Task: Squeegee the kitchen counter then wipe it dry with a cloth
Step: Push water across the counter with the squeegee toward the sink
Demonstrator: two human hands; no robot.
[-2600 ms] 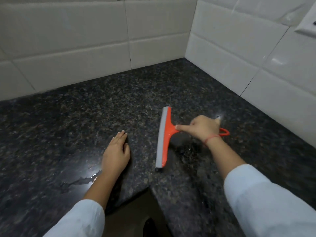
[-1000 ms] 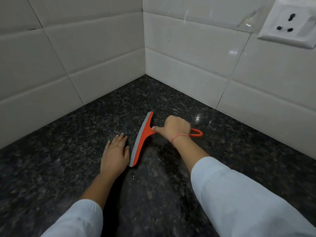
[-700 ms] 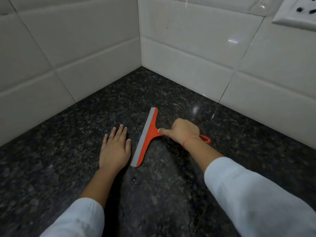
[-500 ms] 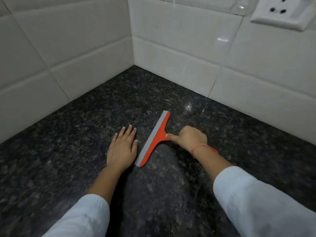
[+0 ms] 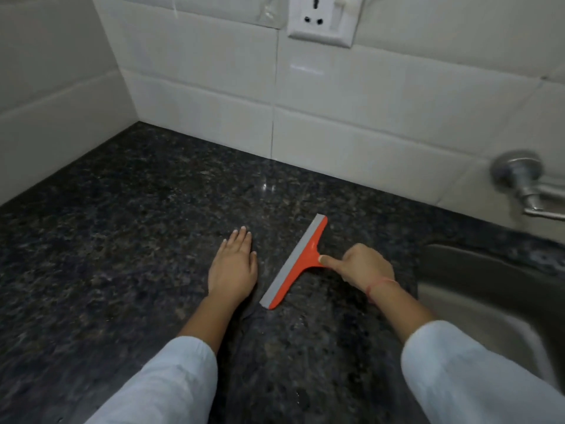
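An orange squeegee (image 5: 301,260) with a grey rubber blade lies blade-down on the dark speckled granite counter (image 5: 137,228). My right hand (image 5: 365,266) is shut on its handle, index finger stretched along the neck toward the blade; the handle itself is hidden under the hand. My left hand (image 5: 234,267) rests flat on the counter just left of the blade, fingers together, holding nothing. No cloth is in view.
White tiled walls meet in a corner at the back left. A wall socket (image 5: 321,21) sits above the counter. A steel sink (image 5: 489,289) is set into the counter at the right, with a wall tap (image 5: 522,185) above it.
The squeegee and my right hand have slid right along the counter, away from the corner. My view has turned right, bringing the sink and tap in. My left hand stays flat beside the blade.
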